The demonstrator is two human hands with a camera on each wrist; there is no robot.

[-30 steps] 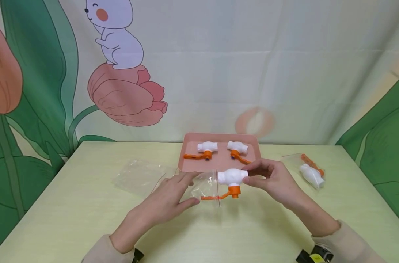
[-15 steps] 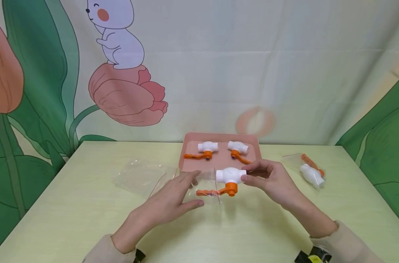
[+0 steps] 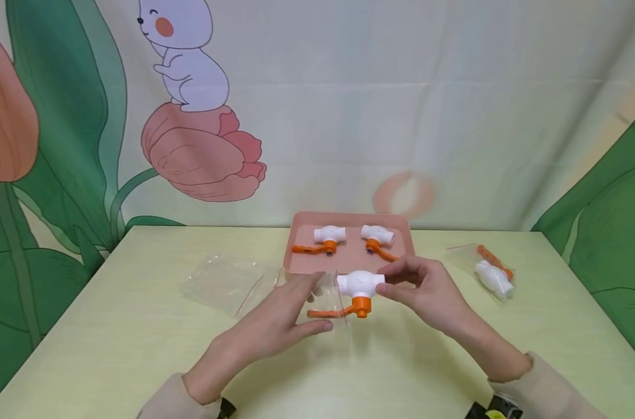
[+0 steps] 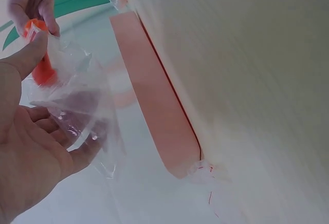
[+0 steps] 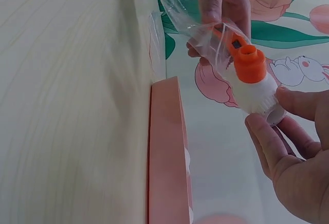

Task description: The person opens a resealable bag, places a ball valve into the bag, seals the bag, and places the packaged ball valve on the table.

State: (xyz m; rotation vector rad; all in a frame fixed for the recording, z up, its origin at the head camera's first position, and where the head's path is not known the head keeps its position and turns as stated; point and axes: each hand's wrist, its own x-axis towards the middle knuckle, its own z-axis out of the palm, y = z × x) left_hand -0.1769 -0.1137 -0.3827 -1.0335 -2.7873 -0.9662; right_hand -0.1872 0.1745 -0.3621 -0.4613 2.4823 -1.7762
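A white plastic ball valve with an orange lever handle is held above the table in the head view. My right hand pinches the valve's right end between thumb and fingers. Over the lever and the valve's left end lies a clear zip bag, its red-lined mouth toward the valve body. My left hand is around the bag with thumb and fingers spread wide apart. In the left wrist view the thumb overlaps the orange handle and the fingers touch the bag film. The orange collar faces the right wrist camera.
Behind the hands stands a pink tray with two more valves in it. Clear bags lie flat on the left of the table. At the right lies a bagged valve with its loose orange handle. A printed curtain hangs behind.
The valve and my right hand have shifted a little left. My left hand has slid slightly right along the bag, with its thumb further under the orange lever.
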